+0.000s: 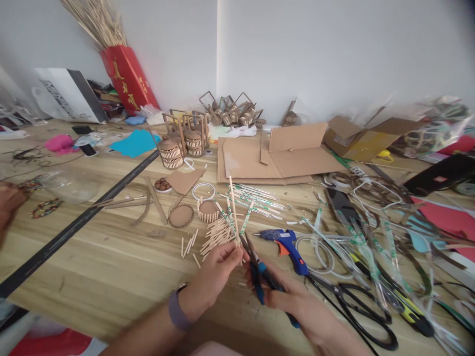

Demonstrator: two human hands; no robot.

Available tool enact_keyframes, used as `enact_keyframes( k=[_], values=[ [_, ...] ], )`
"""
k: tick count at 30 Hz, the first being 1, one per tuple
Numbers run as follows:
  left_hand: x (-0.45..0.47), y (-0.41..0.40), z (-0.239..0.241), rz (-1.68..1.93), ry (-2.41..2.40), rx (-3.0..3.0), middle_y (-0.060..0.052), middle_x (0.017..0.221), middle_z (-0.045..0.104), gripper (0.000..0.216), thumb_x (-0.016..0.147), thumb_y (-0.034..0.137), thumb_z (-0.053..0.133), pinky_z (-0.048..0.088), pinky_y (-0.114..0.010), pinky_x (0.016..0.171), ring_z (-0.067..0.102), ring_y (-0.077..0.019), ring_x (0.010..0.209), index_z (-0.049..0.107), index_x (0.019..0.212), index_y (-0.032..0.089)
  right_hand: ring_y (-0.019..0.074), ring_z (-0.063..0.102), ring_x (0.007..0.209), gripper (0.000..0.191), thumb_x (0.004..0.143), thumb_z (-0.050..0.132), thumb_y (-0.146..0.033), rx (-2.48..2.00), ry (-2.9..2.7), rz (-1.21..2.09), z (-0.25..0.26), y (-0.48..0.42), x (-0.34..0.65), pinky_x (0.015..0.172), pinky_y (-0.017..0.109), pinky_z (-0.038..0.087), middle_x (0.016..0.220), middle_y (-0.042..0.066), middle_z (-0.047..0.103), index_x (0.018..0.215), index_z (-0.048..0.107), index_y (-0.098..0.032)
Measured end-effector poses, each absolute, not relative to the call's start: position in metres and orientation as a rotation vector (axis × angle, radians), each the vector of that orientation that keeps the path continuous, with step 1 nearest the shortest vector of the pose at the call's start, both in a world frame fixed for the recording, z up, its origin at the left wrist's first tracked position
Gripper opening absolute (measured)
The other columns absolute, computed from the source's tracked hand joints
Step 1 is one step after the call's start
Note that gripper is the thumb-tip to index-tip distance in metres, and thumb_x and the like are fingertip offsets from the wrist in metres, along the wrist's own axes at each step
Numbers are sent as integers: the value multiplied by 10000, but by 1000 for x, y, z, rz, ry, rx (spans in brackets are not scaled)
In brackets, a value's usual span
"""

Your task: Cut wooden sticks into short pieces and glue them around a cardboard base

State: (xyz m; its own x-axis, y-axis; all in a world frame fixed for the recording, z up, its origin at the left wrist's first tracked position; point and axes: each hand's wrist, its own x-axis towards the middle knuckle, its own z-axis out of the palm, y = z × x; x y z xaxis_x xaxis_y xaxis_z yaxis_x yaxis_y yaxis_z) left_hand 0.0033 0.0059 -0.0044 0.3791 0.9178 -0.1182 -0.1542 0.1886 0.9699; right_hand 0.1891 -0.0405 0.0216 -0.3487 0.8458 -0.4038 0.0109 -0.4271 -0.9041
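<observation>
plainly, left hand (217,271) pinching stick (233,207), right hand (300,299) gripping pliers (267,277), gold-lettered red bag (128,74)

Plain muted-purple band (178,310) around the left wrist (193,302)

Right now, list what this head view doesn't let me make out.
Head view, whether the cutters touch the stick in the left hand: too small, slightly blurred.
Head view, lower ends of the tall sticks: hidden by the red bag.
Head view, rest of another person's hand: cut off by the left edge.
</observation>
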Motion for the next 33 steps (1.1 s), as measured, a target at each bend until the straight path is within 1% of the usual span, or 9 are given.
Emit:
enact_keyframes(
  k=[4,6,9,12,14,20,23,27,33],
  values=[
    [-3,7,1,881,987,1337,-49,846,702,457,900,581,516,443,-302,846,624,-221,886,676,813,162,294,551,1116,559,669,578,-220,-1454,-1493,1638,35,-38,205,970,397,390,1143,46,669,1226,629,-225],
    [-4,7,3,830,980,1426,-57,855,717,473,931,565,467,436,-296,836,634,-221,881,681,817,159,311,539,1161,587,675,560,-219,-1522,-1645,1535,43,-38,210,1011,412,377,1216,60,658,1259,615,-221],
    [-3,4,6,749,902,1454,-45,768,717,470,938,570,452,437,-276,747,639,-201,769,667,893,154,324,537,1179,622,656,550,-217,-1583,-1799,1457,52,-38,212,1036,410,373,1264,77,647,1274,619,-202],
    [-2,2,8,671,762,1430,-16,687,686,464,939,570,460,435,-255,716,642,-178,702,658,967,151,307,570,1109,628,658,535,-239,-1589,-1824,1519,55,-36,211,997,411,407,1178,82,673,1279,619,-187],
    [-1,1,9,630,702,1421,-6,671,666,469,938,573,466,438,-248,733,652,-173,706,665,957,149,291,581,1069,615,660,533,-250,-1573,-1802,1577,55,-35,209,958,403,430,1125,80,679,1265,623,-184],
    [-2,1,11,520,657,1381,-16,711,659,522,905,615,495,449,-238,680,642,-152,630,700,958,137,272,566,1017,476,646,540,-253,-1494,-1760,1670,52,-31,207,911,384,432,1045,65,655,1102,660,-181],
    [-2,2,10,476,658,1387,-22,730,666,512,903,602,508,447,-229,657,638,-144,609,715,977,139,266,556,1010,437,637,538,-241,-1456,-1760,1689,51,-31,207,908,376,424,1027,59,641,1053,656,-180],
    [-3,2,10,435,667,1402,-10,663,646,507,912,589,500,434,-222,645,621,-137,582,726,993,142,271,557,1023,456,635,538,-234,-1459,-1748,1699,50,-32,207,916,376,419,1036,61,645,1073,651,-179],
    [-3,2,10,429,645,1393,-51,836,709,516,906,606,489,432,-227,651,607,-123,580,731,985,157,246,567,945,394,631,536,-201,-1453,-1732,1677,52,-35,207,868,342,434,966,33,647,1003,664,-203]
  ],
)
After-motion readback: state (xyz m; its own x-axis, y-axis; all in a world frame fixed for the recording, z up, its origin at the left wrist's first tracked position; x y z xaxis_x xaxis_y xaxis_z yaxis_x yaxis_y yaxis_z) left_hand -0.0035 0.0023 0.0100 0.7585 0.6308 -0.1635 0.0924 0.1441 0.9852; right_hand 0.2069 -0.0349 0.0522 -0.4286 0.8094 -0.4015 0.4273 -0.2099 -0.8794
